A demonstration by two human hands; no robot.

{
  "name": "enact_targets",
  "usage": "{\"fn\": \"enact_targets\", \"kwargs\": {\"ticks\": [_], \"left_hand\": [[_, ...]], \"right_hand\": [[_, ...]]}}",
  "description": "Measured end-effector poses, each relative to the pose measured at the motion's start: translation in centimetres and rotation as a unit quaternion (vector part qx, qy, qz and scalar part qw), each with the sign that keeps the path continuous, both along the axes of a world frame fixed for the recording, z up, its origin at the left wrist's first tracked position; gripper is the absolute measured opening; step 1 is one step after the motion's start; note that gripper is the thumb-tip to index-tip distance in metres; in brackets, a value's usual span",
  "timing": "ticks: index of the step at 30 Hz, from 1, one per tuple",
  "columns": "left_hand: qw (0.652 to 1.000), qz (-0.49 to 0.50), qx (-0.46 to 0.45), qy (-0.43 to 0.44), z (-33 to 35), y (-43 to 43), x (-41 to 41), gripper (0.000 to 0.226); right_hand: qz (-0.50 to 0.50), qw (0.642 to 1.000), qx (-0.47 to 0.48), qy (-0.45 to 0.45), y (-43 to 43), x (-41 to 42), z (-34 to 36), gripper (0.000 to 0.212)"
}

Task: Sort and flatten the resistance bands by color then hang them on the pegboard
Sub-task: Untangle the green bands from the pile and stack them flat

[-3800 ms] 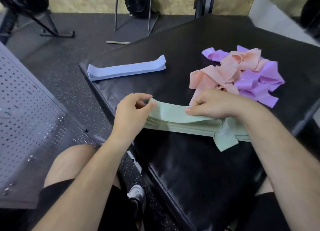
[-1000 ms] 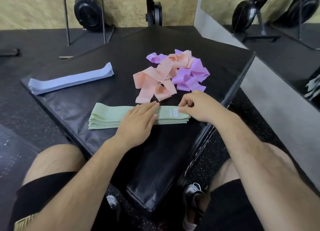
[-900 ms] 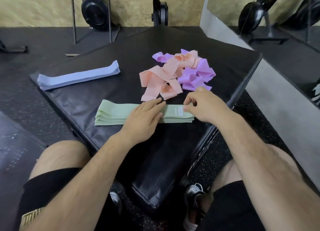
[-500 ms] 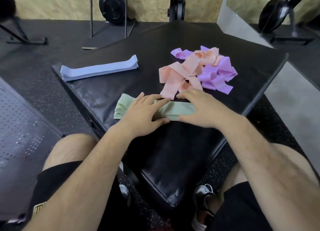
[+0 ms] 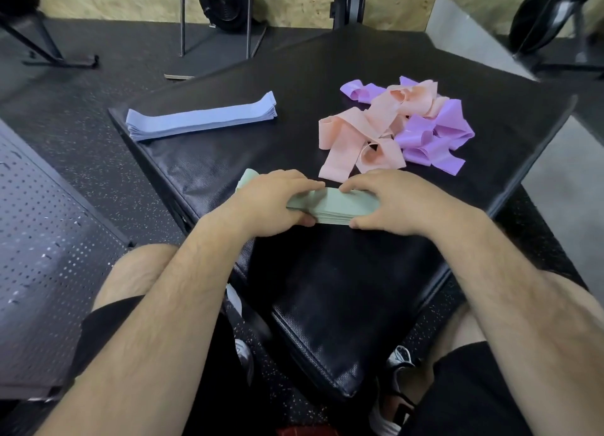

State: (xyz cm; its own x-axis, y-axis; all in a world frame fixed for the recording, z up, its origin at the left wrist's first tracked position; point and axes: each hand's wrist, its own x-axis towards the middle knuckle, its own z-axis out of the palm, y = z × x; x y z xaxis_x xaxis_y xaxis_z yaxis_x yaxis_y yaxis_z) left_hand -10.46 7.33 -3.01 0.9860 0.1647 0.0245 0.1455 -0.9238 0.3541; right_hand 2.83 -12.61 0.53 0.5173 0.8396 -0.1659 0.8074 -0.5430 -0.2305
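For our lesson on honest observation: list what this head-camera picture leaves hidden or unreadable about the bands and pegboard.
Head view, green band stack: left hand and right hand cover most of it; count unreadable.
Purple bands: partly under peach bands; number unclear.
Pegboard: cut off by left edge.

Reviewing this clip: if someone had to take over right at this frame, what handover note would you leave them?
Left hand and right hand: both grip the green stack, fingers over its top, thumbs at its near edge, on the black pad.
Blue stack: flattened, at the pad's far left.
Pink bands and purple bands: one tangled heap, far right.
Pegboard: left of the pad, no bands on it in view.
Done: blue and green sorted, stacked.
Left: separate and flatten pink and purple, then hang all four colours.
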Motion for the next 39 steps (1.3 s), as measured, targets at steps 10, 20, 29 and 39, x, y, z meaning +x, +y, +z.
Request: {"fn": "enact_targets", "kwargs": {"ticks": [10,20,29,39], "left_hand": [[0.998,-0.004,0.064,0.003,0.6,-1.5,-0.8,0.062],[0.994,0.037,0.01,0.102,1.9,-1.9,1.7,0.036],[0.987,0.028,0.095,0.128,2.7,-3.4,1.6,0.033],[0.949,-0.002,0.261,-0.174,-3.2,-5.5,-3.6,0.065]], "right_hand": [[-0.002,1.0,-0.005,-0.011,0.2,-1.3,1.3,0.052],[-0.006,0.997,-0.07,-0.016,2.8,-0.1,-0.1,0.04],[-0.01,0.997,-0.061,-0.046,1.3,-1.5,-1.0,0.041],[0.025,0.917,0.15,-0.369,-2.2,-5.7,-6.8,0.044]]}}
